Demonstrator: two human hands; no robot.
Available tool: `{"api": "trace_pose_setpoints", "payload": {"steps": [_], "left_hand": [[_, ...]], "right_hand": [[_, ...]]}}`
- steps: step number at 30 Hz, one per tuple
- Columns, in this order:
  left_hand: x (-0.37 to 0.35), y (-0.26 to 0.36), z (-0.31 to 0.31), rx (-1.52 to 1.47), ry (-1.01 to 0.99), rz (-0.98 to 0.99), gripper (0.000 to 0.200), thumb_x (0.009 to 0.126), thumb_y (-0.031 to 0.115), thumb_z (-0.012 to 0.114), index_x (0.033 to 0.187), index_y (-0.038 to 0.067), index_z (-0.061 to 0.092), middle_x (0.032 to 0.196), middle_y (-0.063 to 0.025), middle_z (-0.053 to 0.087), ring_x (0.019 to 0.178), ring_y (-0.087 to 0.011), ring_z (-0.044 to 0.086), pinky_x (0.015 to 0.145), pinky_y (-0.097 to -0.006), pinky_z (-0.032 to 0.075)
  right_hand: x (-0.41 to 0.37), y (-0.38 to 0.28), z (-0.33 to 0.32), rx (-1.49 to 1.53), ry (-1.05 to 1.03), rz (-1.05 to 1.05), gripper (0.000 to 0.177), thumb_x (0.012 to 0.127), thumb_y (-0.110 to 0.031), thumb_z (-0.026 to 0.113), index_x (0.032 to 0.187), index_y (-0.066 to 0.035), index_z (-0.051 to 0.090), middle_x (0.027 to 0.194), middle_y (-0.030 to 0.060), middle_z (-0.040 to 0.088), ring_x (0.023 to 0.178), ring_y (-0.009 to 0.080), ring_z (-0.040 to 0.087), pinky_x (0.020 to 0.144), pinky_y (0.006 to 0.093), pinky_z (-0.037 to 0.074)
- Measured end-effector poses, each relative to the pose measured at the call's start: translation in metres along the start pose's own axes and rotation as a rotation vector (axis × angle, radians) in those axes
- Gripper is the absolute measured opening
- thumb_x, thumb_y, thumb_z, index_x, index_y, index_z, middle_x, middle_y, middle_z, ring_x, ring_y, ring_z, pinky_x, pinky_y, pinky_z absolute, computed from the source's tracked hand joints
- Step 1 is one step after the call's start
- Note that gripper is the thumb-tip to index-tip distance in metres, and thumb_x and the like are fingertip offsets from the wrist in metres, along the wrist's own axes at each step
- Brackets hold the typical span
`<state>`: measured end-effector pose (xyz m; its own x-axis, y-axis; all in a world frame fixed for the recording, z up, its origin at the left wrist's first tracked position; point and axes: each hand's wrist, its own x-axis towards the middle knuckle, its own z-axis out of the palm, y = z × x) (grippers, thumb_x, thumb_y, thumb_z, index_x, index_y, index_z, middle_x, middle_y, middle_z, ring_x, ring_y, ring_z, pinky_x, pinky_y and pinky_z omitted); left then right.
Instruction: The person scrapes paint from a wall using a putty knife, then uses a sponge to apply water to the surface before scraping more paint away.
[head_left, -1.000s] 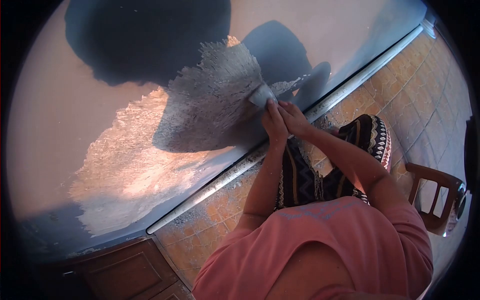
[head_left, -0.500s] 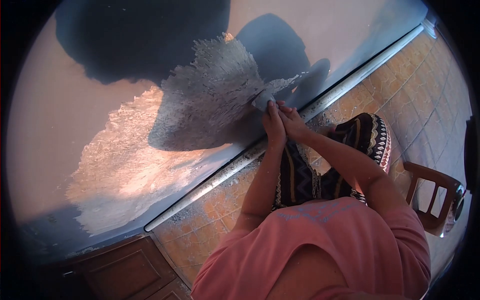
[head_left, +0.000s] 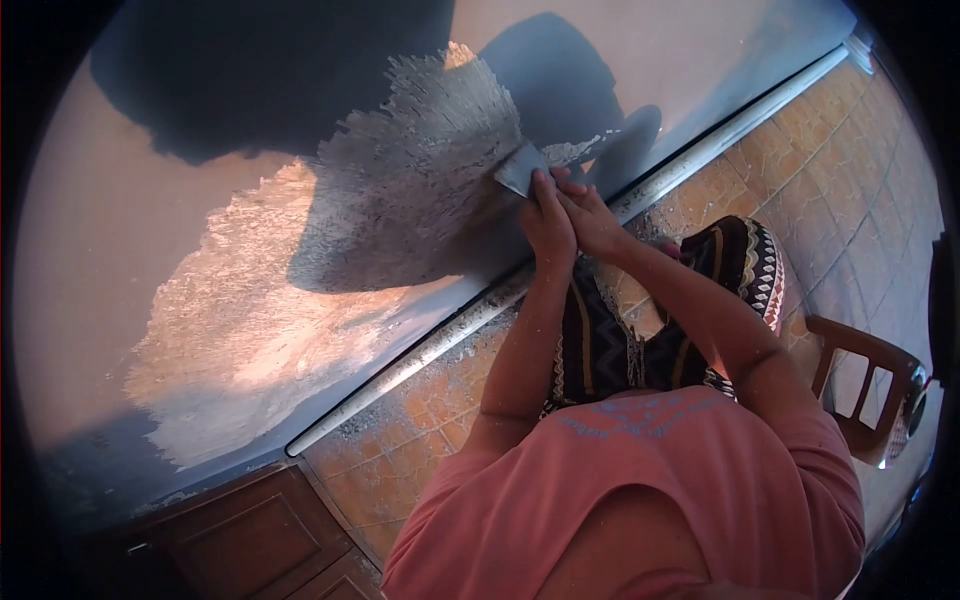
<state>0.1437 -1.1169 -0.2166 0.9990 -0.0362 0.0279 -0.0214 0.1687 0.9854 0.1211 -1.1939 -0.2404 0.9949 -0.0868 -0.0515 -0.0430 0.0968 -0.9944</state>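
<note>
A scraper with a wide flat metal blade (head_left: 522,169) lies against the wall, at the right side of a rough patch (head_left: 400,190) where the paint is scraped off. My left hand (head_left: 550,228) is closed round the scraper, one finger stretched along the back of its blade. Pressed against it, my right hand (head_left: 594,226) is closed on the tool's rear end. The handle is hidden inside both hands. Painted wall (head_left: 680,70) borders the patch, and shadows fall across both.
A pale pipe (head_left: 430,350) runs along the wall's foot. Flakes litter the tiled floor (head_left: 400,410). A wooden chair (head_left: 868,375) stands at right, a brown panelled wooden piece (head_left: 250,530) at lower left. My legs in patterned trousers (head_left: 600,350) are below my hands.
The scraper blade has moved slightly up the wall and turned, so more of its face shows. Both hands have shifted slightly with it, keeping their hold.
</note>
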Motion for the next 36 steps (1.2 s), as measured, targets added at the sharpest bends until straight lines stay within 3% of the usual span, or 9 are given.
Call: {"api": "trace_pose_setpoints", "payload": {"steps": [3, 7, 10, 16, 19, 22, 25, 28, 36], "left_hand": [[0.004, -0.028, -0.003, -0.015, 0.026, -0.043, 0.044, 0.101, 0.035, 0.04, 0.1, -0.006, 0.057, 0.073, -0.0125, 0.062, 0.07, -0.0213, 0.062, 0.069, -0.0331, 0.052], [-0.004, 0.009, 0.006, -0.069, 0.04, -0.055, 0.044, 0.101, 0.034, 0.04, 0.096, -0.006, 0.058, 0.073, -0.0127, 0.063, 0.07, -0.0208, 0.062, 0.068, -0.0322, 0.051], [-0.006, -0.006, 0.002, 0.004, 0.046, -0.036, 0.044, 0.101, 0.033, 0.04, 0.095, -0.006, 0.059, 0.073, -0.0123, 0.063, 0.069, -0.0206, 0.062, 0.067, -0.0316, 0.051], [-0.007, 0.013, 0.007, -0.014, 0.041, -0.022, 0.044, 0.101, 0.032, 0.04, 0.095, -0.006, 0.059, 0.072, -0.0113, 0.064, 0.069, -0.0194, 0.062, 0.068, -0.0307, 0.05], [-0.006, -0.002, 0.004, 0.045, 0.05, 0.0, 0.044, 0.101, 0.033, 0.04, 0.096, -0.006, 0.06, 0.073, -0.0113, 0.064, 0.07, -0.0192, 0.062, 0.068, -0.0306, 0.05], [0.0, 0.002, 0.006, 0.02, 0.049, 0.007, 0.044, 0.101, 0.034, 0.04, 0.096, -0.006, 0.06, 0.074, -0.0113, 0.064, 0.069, -0.0194, 0.062, 0.068, -0.0305, 0.05], [-0.003, 0.016, 0.009, -0.025, 0.039, -0.02, 0.045, 0.101, 0.034, 0.04, 0.096, -0.006, 0.059, 0.074, -0.0113, 0.063, 0.069, -0.0197, 0.062, 0.068, -0.0304, 0.05], [-0.005, -0.011, 0.005, -0.003, 0.055, -0.044, 0.045, 0.101, 0.035, 0.04, 0.097, -0.006, 0.06, 0.074, -0.0114, 0.063, 0.069, -0.02, 0.062, 0.068, -0.0305, 0.05], [-0.004, 0.01, 0.006, -0.023, 0.011, -0.012, 0.044, 0.101, 0.034, 0.04, 0.097, -0.005, 0.058, 0.074, -0.0114, 0.062, 0.07, -0.0207, 0.061, 0.069, -0.0312, 0.05]], "right_hand": [[0.0, 0.002, -0.002, -0.13, 0.038, -0.136, 0.045, 0.098, -0.033, 0.047, 0.113, 0.007, 0.059, 0.099, 0.0143, 0.067, 0.095, 0.0171, 0.06, 0.084, 0.0328, 0.046], [0.004, -0.018, -0.004, 0.083, -0.098, 0.056, 0.044, 0.097, -0.032, 0.046, 0.104, 0.008, 0.06, 0.093, 0.0138, 0.067, 0.088, 0.0163, 0.061, 0.08, 0.0328, 0.048], [0.0, -0.001, -0.003, -0.026, -0.021, 0.068, 0.044, 0.098, -0.033, 0.046, 0.099, 0.008, 0.062, 0.092, 0.0132, 0.067, 0.086, 0.0154, 0.062, 0.076, 0.032, 0.049], [0.01, 0.007, -0.005, 0.145, -0.092, 0.105, 0.046, 0.097, -0.035, 0.047, 0.103, 0.008, 0.062, 0.09, 0.0143, 0.067, 0.086, 0.0175, 0.063, 0.075, 0.0312, 0.05], [0.005, 0.008, 0.001, 0.126, -0.011, 0.056, 0.048, 0.098, -0.038, 0.046, 0.105, 0.008, 0.062, 0.088, 0.0136, 0.066, 0.084, 0.0186, 0.063, 0.076, 0.0304, 0.05], [0.003, -0.003, 0.005, 0.188, 0.003, 0.146, 0.05, 0.098, -0.039, 0.046, 0.11, 0.007, 0.061, 0.093, 0.014, 0.066, 0.089, 0.0186, 0.063, 0.077, 0.0301, 0.05], [0.012, -0.023, -0.012, 0.106, -0.183, 0.138, 0.05, 0.098, -0.04, 0.045, 0.115, 0.005, 0.06, 0.101, 0.015, 0.066, 0.095, 0.0197, 0.062, 0.082, 0.0312, 0.049], [0.01, 0.027, -0.003, 0.108, -0.03, 0.015, 0.05, 0.098, -0.04, 0.045, 0.114, 0.005, 0.059, 0.104, 0.015, 0.065, 0.098, 0.0204, 0.061, 0.085, 0.0322, 0.047], [0.004, 0.002, -0.002, 0.132, -0.075, 0.124, 0.045, 0.097, -0.036, 0.048, 0.111, 0.006, 0.059, 0.1, 0.0131, 0.066, 0.096, 0.0179, 0.061, 0.083, 0.0321, 0.047]]}}
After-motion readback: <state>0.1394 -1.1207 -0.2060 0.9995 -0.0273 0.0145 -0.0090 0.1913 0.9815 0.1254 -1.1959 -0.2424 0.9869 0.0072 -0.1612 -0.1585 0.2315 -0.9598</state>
